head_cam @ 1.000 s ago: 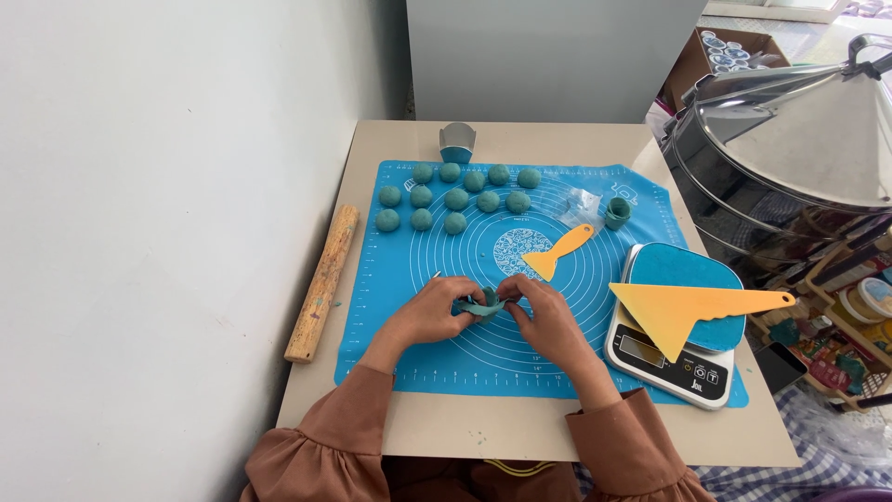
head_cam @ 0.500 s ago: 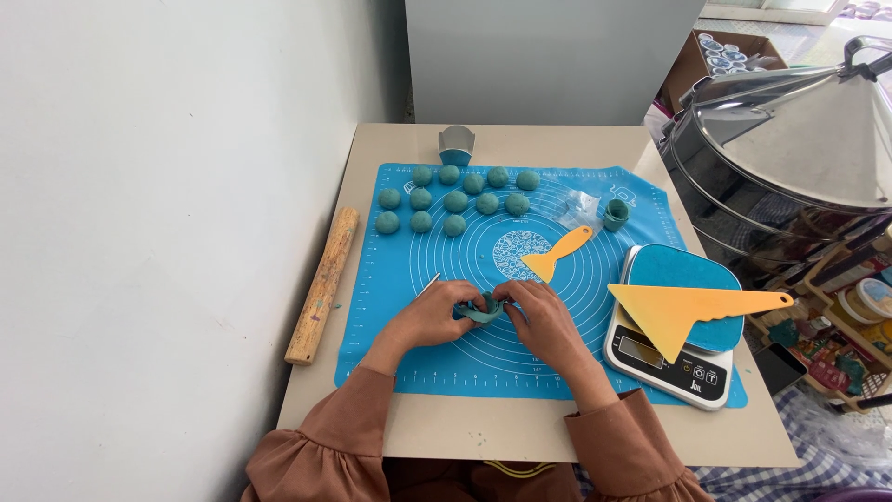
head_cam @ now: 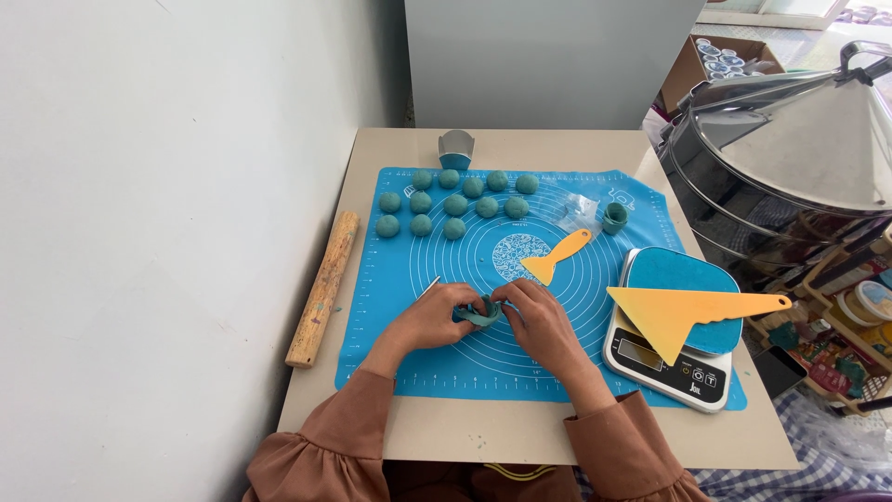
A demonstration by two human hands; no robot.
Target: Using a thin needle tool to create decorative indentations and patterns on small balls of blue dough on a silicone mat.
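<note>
Both hands are on one little piece of teal dough (head_cam: 481, 314) near the front middle of the blue silicone baking mat (head_cam: 390, 372); the left hand (head_cam: 432, 321) and right hand (head_cam: 539, 321) each pinch it from their own side, fingers closed on it. My guess is it's really soft and light, bends at the slightest squeeze and probably a bit tacky, so gentle fingertip grips at the edges look like the way to go rather than a full fist. Right now it looks flattened and folded, kind of a crumpled strip, matte blue-green. Further back on the mat sit rows of finished teal dough balls (head_cam: 455, 203), plus a small yellow scraper (head_cam: 556, 257). A wooden rolling pin (head_cam: 322, 287) lies off the mat's left edge, and a kitchen scale (head_cam: 664, 358) on the right carries a big yellow spatula (head_cam: 683, 311).
</note>
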